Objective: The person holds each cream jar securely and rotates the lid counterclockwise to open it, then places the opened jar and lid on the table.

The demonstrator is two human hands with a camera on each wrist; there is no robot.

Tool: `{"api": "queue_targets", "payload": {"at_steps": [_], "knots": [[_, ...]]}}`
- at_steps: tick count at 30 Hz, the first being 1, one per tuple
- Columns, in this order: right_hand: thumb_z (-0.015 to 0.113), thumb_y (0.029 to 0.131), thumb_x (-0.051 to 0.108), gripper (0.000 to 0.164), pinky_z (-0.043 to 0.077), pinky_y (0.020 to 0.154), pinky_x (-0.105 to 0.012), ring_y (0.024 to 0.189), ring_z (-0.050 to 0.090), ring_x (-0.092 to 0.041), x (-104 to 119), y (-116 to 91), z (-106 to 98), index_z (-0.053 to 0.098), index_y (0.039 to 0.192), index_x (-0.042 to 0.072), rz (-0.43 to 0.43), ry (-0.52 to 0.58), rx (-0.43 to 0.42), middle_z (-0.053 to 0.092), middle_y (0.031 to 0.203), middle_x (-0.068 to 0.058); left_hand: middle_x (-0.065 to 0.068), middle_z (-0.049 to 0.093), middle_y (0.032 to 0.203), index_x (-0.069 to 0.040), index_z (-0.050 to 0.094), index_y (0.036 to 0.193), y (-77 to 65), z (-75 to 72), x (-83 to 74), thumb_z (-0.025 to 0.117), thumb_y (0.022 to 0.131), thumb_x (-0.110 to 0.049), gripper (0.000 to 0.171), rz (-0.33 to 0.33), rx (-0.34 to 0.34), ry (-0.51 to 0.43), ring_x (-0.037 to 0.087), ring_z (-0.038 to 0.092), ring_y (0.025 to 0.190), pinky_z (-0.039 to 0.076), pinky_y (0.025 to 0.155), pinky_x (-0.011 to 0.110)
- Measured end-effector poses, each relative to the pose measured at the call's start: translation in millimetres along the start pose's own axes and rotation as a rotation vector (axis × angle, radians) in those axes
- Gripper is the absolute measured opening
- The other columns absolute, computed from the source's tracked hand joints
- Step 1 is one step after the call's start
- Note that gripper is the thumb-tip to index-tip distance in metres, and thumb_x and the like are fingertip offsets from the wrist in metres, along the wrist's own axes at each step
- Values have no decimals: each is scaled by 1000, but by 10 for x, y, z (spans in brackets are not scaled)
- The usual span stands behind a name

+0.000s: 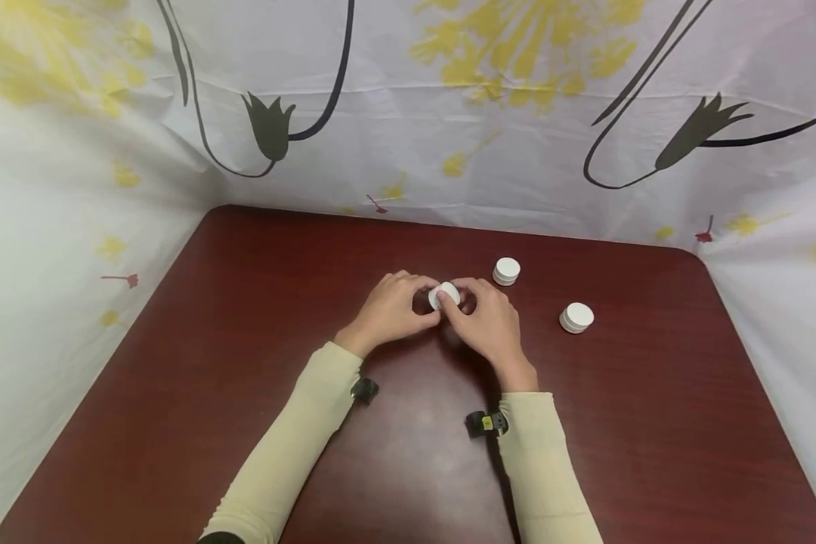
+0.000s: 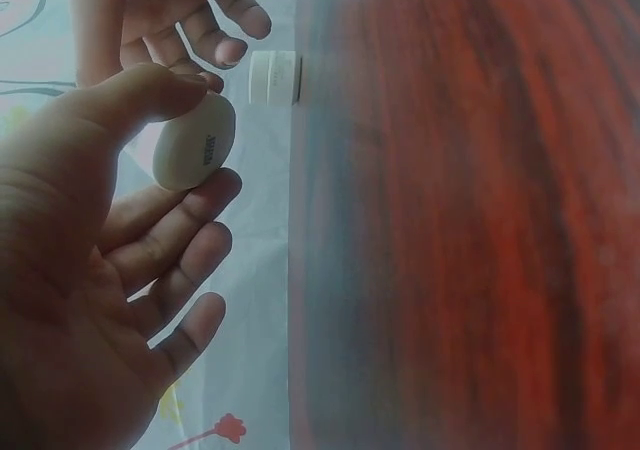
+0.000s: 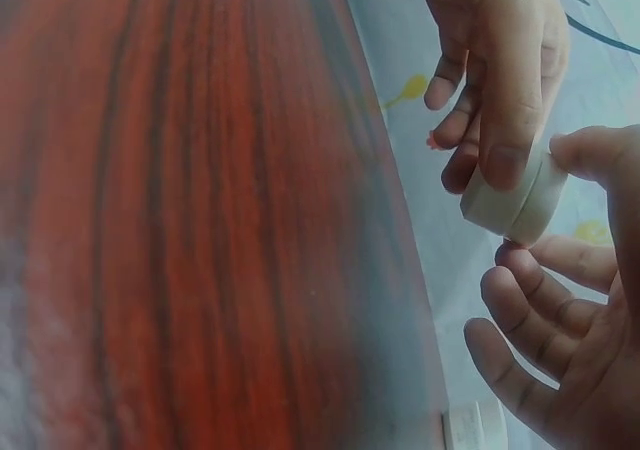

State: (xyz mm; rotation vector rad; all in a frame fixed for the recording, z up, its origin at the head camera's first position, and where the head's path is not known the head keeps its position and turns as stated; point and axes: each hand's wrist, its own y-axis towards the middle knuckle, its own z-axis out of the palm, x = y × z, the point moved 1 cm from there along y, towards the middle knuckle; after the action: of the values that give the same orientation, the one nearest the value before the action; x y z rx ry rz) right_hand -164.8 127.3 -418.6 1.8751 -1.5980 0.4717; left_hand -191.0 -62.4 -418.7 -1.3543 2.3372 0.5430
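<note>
Between my two hands is a small white round jar (image 1: 445, 295), with a seam round its side in the right wrist view and small dark print on its flat face in the left wrist view. My left hand (image 1: 396, 306) grips it from the left between thumb and fingers. From the right, my right hand (image 1: 487, 319) pinches the same jar, thumb over the upper face and index finger at the far edge. In the right wrist view the jar (image 3: 515, 205) is tilted, and the right hand's other fingers are loosely bent below it.
To the right of the hands, two more white round jars stand on the dark red wooden table (image 1: 653, 423): one farther back (image 1: 506, 271), another nearer the right side (image 1: 576, 318). A patterned white cloth (image 1: 408, 136) hangs behind the table and along its sides.
</note>
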Motion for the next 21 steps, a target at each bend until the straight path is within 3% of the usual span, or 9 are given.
{"api": "queue_targets", "payload": {"at_steps": [13, 21], "knots": [[65, 98, 58, 48, 55, 77, -50, 87, 69, -19, 0, 29, 22, 74, 126, 20, 27, 4, 7, 71, 97, -1, 0, 77, 127, -17, 73, 132, -14, -21, 22, 80, 91, -38, 47, -12, -9, 5, 22, 65, 113, 45, 109, 45], [66, 98, 61, 47, 54, 77, -48, 85, 70, -17, -7, 14, -5, 75, 122, 22, 63, -3, -14, 73, 94, 1, -1, 78, 124, -18, 73, 131, 12, -15, 9, 80, 91, -40, 46, -2, -24, 20, 21, 66, 110, 42, 108, 45]]}}
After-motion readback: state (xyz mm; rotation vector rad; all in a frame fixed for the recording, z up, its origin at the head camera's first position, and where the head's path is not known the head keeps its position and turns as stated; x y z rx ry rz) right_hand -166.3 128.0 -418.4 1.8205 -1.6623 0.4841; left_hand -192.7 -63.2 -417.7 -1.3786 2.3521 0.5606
